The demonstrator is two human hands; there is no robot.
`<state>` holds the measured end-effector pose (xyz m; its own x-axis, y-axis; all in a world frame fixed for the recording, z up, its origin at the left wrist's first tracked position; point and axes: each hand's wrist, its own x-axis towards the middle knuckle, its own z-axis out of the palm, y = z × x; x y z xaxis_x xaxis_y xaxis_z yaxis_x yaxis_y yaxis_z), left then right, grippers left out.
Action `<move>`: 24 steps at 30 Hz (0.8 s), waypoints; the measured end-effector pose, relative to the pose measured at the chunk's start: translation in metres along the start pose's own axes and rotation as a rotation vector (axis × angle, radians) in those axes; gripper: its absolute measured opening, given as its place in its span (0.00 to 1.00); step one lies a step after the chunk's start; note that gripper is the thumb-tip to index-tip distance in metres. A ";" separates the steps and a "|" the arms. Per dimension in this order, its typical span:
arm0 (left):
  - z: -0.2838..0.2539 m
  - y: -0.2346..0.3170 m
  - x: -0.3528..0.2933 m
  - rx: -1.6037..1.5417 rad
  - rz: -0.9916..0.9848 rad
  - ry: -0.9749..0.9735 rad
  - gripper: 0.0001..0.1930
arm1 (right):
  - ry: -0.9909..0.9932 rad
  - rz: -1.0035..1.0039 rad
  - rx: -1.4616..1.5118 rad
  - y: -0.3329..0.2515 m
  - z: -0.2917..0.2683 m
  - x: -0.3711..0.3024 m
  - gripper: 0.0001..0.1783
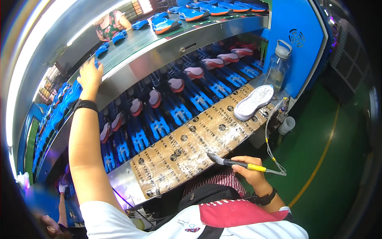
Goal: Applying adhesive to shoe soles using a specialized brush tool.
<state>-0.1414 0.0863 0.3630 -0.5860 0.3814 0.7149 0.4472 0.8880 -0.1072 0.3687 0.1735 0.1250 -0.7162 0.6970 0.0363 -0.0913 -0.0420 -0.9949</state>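
My left hand (pixel 90 75) reaches up to the upper conveyor belt (pixel 131 42), its fingers spread at the belt's near edge beside a blue shoe sole (pixel 102 49). My right hand (pixel 247 167) is closed on a brush tool (pixel 232 162) with a yellow and black handle; its flat tip points left over the brown taped work ledge (pixel 191 143). A thin hose runs from the tool's rear. A small stack of white soles (pixel 254 102) lies at the ledge's right end.
Below the upper belt, a lower line carries pink and grey soles (pixel 176 85) on blue fixtures. A clear water bottle (pixel 278 67) stands by a blue machine panel (pixel 294 40). A white cup (pixel 286 125) hangs at the ledge's corner. Another person (pixel 111 24) works across the belt.
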 end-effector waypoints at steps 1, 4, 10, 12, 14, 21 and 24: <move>-0.006 -0.015 -0.002 -0.048 -0.028 -0.233 0.26 | -0.015 -0.005 -0.007 -0.003 0.005 -0.003 0.13; 0.009 -0.079 0.000 -0.095 0.160 -0.093 0.23 | -0.068 -0.044 -0.025 -0.002 0.019 -0.009 0.14; -0.019 -0.037 -0.033 -0.435 0.331 0.162 0.20 | 0.004 -0.028 0.018 -0.007 0.018 -0.009 0.13; -0.046 -0.013 -0.063 -0.664 0.398 0.426 0.16 | 0.025 0.009 0.051 -0.003 0.014 -0.005 0.13; -0.046 -0.001 -0.088 -0.737 0.317 0.703 0.12 | 0.024 0.067 0.093 0.004 0.007 0.002 0.13; -0.048 0.048 -0.119 -1.803 -0.797 0.829 0.19 | 0.047 0.035 0.163 -0.006 -0.009 0.059 0.14; -0.054 0.041 -0.134 -2.577 -1.047 0.211 0.36 | 0.041 0.003 0.181 -0.024 -0.022 0.076 0.14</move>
<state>-0.0078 0.0578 0.2998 -0.9745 0.2038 0.0940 -0.1588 -0.9220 0.3531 0.3318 0.2435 0.1495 -0.6881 0.7252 0.0258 -0.2149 -0.1697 -0.9618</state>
